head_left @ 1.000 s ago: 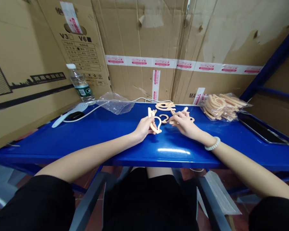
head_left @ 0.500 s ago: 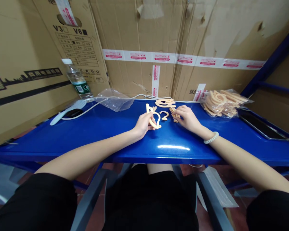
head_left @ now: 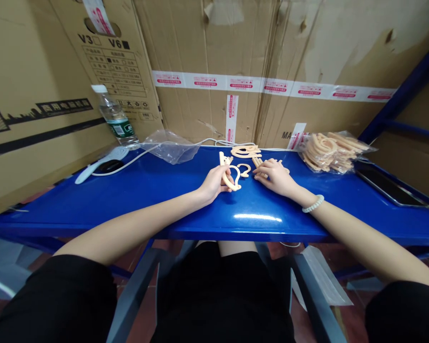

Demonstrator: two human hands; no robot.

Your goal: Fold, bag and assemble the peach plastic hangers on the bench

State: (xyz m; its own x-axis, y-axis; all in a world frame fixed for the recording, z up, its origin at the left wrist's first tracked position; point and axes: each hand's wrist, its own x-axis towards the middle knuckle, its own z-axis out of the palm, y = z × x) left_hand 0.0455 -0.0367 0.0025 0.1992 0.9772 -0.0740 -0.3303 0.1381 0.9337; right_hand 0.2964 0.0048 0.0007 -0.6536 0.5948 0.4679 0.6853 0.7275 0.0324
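My left hand (head_left: 211, 186) is closed on a beige hanger part (head_left: 238, 178) with a curved hook and a straight arm, held just above the table. A loose beige hook (head_left: 248, 166) lies between my hands. My right hand (head_left: 278, 178) rests low with its fingers curled over a bundle of beige hanger arms (head_left: 257, 162); their ends stick out past the fingers, and the rest is covered by the hand. Behind the hook, more beige hanger pieces (head_left: 246, 151) lie in a small pile.
The blue table (head_left: 186, 214) backs onto cardboard (head_left: 200, 47). A water bottle (head_left: 117, 121), a pale blue brush (head_left: 98, 166), a white cable and a clear plastic bag (head_left: 171, 148) are on the left. A bag of beige parts (head_left: 331, 151) and a phone (head_left: 388, 183) lie on the right.
My right hand has lowered and spread over the bundle of hanger arms, and beige ends now show beyond its far side. My left hand keeps its hold on the hanger part, barely shifted.
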